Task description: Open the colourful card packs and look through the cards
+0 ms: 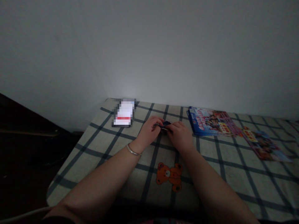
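Both hands meet over the middle of the table, gripping a small dark, flat piece (165, 123) that looks like card or paper; its exact kind is too dim to make out. My left hand (150, 130) pinches its left side, fingers curled. On the right side, my right hand (181, 133) is closed on the same piece with thumb and bent fingers. A bracelet (133, 150) circles the left wrist. Much of the piece is hidden by the fingers.
A checked cloth (112, 146) covers the table, with an orange bear picture (170, 175) near me. A lit phone (125, 112), blurred, lies at the back left. Colourful printed booklets (207, 121) and another printed sheet (265, 144) lie right. A pale wall (163, 56) stands behind.
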The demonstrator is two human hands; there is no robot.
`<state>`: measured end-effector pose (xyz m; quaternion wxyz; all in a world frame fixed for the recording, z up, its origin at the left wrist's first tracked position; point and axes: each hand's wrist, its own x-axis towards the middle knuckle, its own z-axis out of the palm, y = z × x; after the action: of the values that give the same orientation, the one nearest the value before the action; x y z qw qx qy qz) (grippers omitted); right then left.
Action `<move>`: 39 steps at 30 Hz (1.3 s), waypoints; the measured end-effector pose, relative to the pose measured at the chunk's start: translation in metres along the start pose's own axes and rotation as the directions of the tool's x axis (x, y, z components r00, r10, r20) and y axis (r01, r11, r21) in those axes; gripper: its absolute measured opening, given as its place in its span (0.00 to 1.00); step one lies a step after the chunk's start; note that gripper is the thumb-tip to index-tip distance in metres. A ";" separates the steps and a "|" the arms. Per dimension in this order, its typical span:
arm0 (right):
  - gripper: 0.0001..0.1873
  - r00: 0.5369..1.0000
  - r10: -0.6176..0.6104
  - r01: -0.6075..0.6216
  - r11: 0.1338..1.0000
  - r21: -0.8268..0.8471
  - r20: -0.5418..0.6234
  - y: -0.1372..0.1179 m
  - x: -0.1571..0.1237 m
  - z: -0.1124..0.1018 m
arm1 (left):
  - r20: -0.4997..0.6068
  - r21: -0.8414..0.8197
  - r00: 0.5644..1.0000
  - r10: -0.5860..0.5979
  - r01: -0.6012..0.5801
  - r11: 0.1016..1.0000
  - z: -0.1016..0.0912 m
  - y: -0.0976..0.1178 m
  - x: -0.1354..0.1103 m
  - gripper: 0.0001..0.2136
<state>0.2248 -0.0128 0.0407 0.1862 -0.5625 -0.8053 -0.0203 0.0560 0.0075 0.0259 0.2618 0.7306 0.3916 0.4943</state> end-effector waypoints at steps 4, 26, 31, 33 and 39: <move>0.10 0.999 -0.034 0.034 0.999 -0.021 -0.009 -0.001 0.000 -0.001 | 0.012 -0.020 1.000 -0.017 0.018 1.000 0.000 0.001 0.000 0.12; 0.08 0.999 0.021 -0.017 0.993 -0.116 0.035 -0.005 -0.001 -0.003 | 0.072 -0.037 0.993 -0.088 0.091 0.995 0.000 0.001 0.001 0.10; 0.07 1.000 -0.012 0.013 0.998 -0.057 0.017 0.000 0.001 0.000 | 0.084 -0.051 0.993 -0.087 0.092 0.994 0.000 0.001 0.001 0.09; 0.06 1.000 -0.022 0.021 0.999 -0.028 -0.001 0.002 0.001 0.002 | 0.087 -0.061 0.992 -0.090 0.096 0.994 0.000 0.002 0.000 0.08; 0.06 0.993 -0.057 0.064 0.996 0.069 -0.104 0.003 0.000 0.004 | 0.119 -0.148 0.983 -0.140 0.157 0.977 0.000 0.001 -0.002 0.09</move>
<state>0.2261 -0.0103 0.0362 0.2467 -0.5289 -0.8116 -0.0254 0.0555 0.0054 0.0256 0.3752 0.7020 0.3905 0.4625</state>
